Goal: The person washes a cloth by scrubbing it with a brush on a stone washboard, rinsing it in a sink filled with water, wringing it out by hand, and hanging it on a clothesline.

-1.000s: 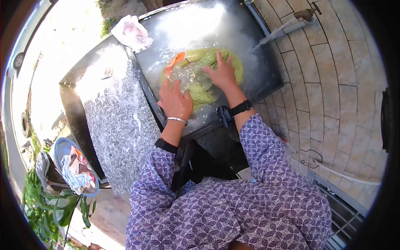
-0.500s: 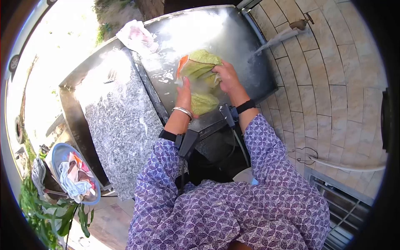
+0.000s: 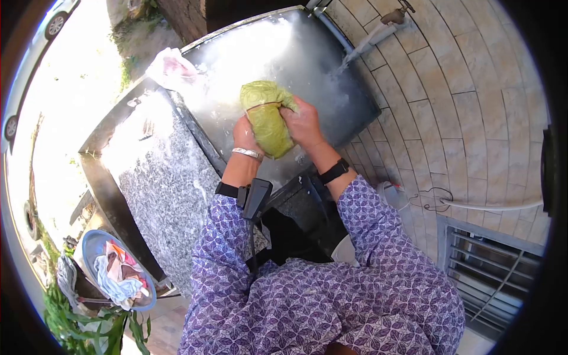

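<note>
A wet yellow-green cloth (image 3: pixel 267 121) is bunched between my two hands above the cloudy water of a stone wash tank (image 3: pixel 361 115). My left hand (image 3: pixel 245 135) is closed around its left side, thumb hidden behind the folds. On the opposite side, my right hand (image 3: pixel 303 121) grips the cloth, with a fold sticking out between thumb and fingers. Water runs from a brass tap (image 3: pixel 397 14) into the tank's far right end. A pink and white cloth (image 3: pixel 171 70) lies over the tank's left rim.
Left of the tank is a wet, soapy granite scrubbing slab (image 3: pixel 168 195). A blue tub (image 3: pixel 151 296) of clothes stands at the lower left beside green plants (image 3: pixel 65 319). To the right rises a tiled wall (image 3: pixel 461 112) with a white hose (image 3: pixel 497 205). A barred window (image 3: pixel 497 266) is at the lower right.
The cloth, spread and hanging before with an orange part showing, is now gathered into a compact bundle. Both hands have come closer together. The view has shifted slightly.
</note>
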{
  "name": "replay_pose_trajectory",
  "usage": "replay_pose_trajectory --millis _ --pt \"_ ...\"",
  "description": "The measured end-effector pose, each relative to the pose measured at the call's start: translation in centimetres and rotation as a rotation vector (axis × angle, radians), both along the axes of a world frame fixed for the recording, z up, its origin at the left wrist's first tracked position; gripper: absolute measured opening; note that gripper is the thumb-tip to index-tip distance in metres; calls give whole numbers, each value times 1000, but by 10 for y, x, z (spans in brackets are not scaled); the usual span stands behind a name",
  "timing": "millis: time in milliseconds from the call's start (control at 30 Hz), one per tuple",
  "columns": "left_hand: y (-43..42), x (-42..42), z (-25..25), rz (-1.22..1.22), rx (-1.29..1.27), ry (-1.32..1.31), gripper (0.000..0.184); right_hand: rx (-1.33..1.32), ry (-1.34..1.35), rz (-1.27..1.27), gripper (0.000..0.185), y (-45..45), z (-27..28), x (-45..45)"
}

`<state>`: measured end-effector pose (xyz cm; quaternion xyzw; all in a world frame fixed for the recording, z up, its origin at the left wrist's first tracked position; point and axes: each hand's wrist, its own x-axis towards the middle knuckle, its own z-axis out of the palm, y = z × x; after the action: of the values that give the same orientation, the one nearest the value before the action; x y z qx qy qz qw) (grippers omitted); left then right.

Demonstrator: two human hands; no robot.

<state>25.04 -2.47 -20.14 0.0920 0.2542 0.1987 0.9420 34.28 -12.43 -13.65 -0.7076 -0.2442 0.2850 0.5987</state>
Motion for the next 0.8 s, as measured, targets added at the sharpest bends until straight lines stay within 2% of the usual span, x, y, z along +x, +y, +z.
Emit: replay_pose_trajectory --millis 67,100,167,200,267,300,367,400,433,467,500,533,567,600,633,667,700,767,800 --pt "-8 -1 52 -106 52 70 35 -372 -492 0 25 -9 -33 24" --pt "-14 8 27 -181 502 36 26 -364 -486 1 25 -9 -36 27" --pt "-25 11 25 -127 462 93 32 93 601 -175 20 -6 -36 29" --pt "-27 13 27 -94 420 136 39 93 602 -165 20 -5 -29 28" --pt "-22 -1 46 -166 330 146 44 140 520 -147 26 -11 -2 21" --pt "-16 -6 49 -242 209 238 47 143 519 -148 26 -13 14 12" --pt "-6 -9 39 -298 70 185 51 161 410 18 24 -11 43 -20" --pt "-1 -11 34 -327 1 164 54 159 413 22 24 -10 51 -35" --pt "-5 -9 13 -211 -51 -149 57 109 176 147 25 -11 57 -50" --pt "-11 -8 -7 -141 -73 -230 53 61 -60 270 26 -11 58 -57" --pt "-15 -9 -11 -73 -99 -316 50 65 -54 273 26 -8 52 -52" --pt "-19 -10 -3 -10 -127 -405 47 69 -280 270 26 -3 40 -42" --pt "-25 -11 5 32 -98 -143 42 71 -505 263 25 1 27 -31" --pt "-29 -10 22 73 -69 116 36 74 -500 268 25 6 15 -15" --pt "-36 -10 28 65 50 169 32 -117 -395 158 26 8 2 4" --pt "-43 -8 20 63 47 175 32 -310 -285 45 27 6 -13 18" --pt "-47 -6 6 -6 597 289 31 -308 -284 43 27 2 -36 28" --pt "-55 5 7 -71 1144 396 30 158 352 -196 26 -9 -71 42" --pt "-62 13 18 -30 891 405 31 154 355 -190 26 -16 -59 46"
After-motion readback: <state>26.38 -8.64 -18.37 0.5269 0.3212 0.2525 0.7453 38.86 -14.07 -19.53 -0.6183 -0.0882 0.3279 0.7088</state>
